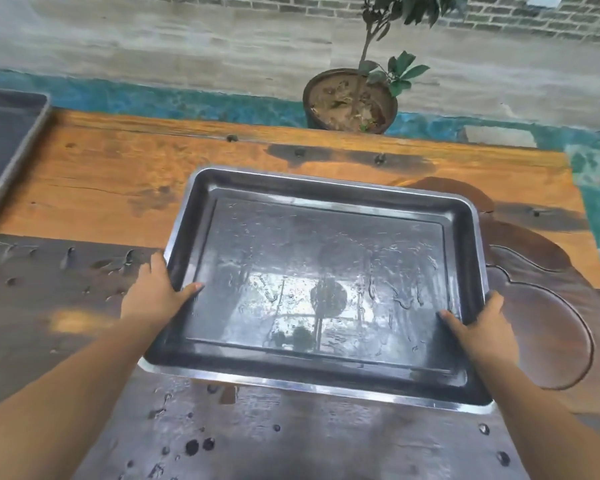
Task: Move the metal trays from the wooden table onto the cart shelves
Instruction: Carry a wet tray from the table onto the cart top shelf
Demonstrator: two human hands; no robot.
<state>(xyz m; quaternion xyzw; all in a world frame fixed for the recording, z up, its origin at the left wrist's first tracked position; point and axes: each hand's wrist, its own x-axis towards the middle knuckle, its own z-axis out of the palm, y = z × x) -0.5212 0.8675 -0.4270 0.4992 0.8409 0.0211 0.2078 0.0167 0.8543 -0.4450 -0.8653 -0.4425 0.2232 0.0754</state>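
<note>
A: Where is the tray [326, 237] to be found?

B: It is seen in the middle of the view, over the table [118, 174], and it is held by its two short sides. Its long edges are turned slightly askew to the table's edge. Its bare bottom is scratched, and bright reflections are shown on it.

A: How is it gripped?

B: The left side is gripped by the left hand [156, 292]. The thumb is laid over the rim onto the inner wall, and the fingers are wrapped round the outside edge. The right side is gripped in the same way by the right hand [482, 327], with the thumb inside and the fingers hidden beneath the rim.

A: Is it lifted or resting?

B: That cannot be told for certain. A shadow is cast below the near edge, on the dark part of the table.

A: What else is shown?

B: A second tray [4, 143] is laid at the table's far left, cut off by the frame and well apart from the first. The far half of the table is made of orange wood. The near half is dark, and rounded hollows are carved at the right. Beyond the table a plant [400, 69] in a round brown pot [312, 109] is set on the floor [187, 53], and a brick wall [291, 3] is seen behind it.
</note>
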